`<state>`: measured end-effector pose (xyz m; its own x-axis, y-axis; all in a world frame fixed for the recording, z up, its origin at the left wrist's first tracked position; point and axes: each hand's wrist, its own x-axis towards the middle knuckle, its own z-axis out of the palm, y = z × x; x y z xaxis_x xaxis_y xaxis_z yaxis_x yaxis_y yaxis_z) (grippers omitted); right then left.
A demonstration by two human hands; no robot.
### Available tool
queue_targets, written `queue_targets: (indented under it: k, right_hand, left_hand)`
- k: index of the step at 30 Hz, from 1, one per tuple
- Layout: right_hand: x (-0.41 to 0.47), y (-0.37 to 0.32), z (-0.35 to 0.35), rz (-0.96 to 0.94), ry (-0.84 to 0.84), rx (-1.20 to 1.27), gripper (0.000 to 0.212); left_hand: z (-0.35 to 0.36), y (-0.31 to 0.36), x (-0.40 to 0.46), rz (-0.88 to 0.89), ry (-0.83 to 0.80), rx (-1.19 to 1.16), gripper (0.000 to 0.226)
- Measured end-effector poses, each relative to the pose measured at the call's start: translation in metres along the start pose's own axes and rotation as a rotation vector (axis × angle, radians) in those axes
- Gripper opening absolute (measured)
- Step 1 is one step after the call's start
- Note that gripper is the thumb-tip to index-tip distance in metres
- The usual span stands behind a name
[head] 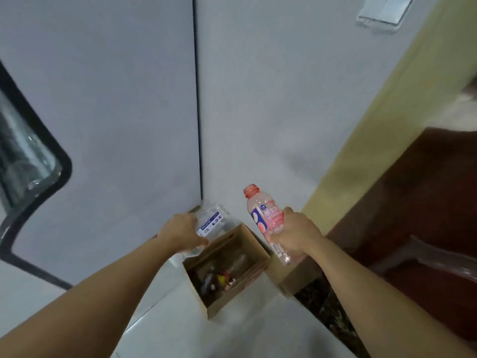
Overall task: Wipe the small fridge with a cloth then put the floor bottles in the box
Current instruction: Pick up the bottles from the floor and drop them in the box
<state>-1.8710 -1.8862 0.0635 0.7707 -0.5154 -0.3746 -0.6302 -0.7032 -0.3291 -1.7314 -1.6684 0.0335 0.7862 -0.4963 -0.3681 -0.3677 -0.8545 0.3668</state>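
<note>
Both bottles are above the open cardboard box on the floor: left hand grip closed on clear bottle, right hand on pink vitamin bottle, so lower each w/ base first, drop inside walls, avoid rim.

- both forearms are bare, no sleeves anywhere in shot
- left hand has no glove, ring or watch
- right hand same deal, totally plain
</note>
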Motion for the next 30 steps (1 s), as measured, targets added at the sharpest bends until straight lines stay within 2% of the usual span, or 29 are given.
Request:
queue_targets:
  k: [6,10,17,22,28,30]
  right_hand:
    - [0.088,-0.003,0.009,-0.093,-0.148,-0.057,0.067]
    - [0.152,-0.002,0.019,-0.177,-0.238,-0.13,0.068]
    - [0.246,0.015,0.063,-0.355,-0.433,-0.294,0.07]
    - [0.288,0.04,0.121,-0.354,-0.565,-0.34,0.062]
    - [0.344,0.074,0.219,-0.327,-0.669,-0.36,0.051]
    - [0.365,0.09,0.258,-0.293,-0.706,-0.354,0.053]
  left_hand:
    - [0.02,-0.006,0.046,-0.154,-0.028,-0.137,0.063]
    - [0.039,-0.005,0.073,-0.309,0.005,-0.172,0.056]
    - [0.114,0.009,0.109,-0.558,0.001,-0.347,0.053]
    - [0.181,0.008,0.137,-0.682,-0.056,-0.43,0.053]
    - [0.271,-0.031,0.191,-0.818,-0.058,-0.475,0.051]
    - [0.312,-0.046,0.212,-0.86,-0.073,-0.523,0.05]
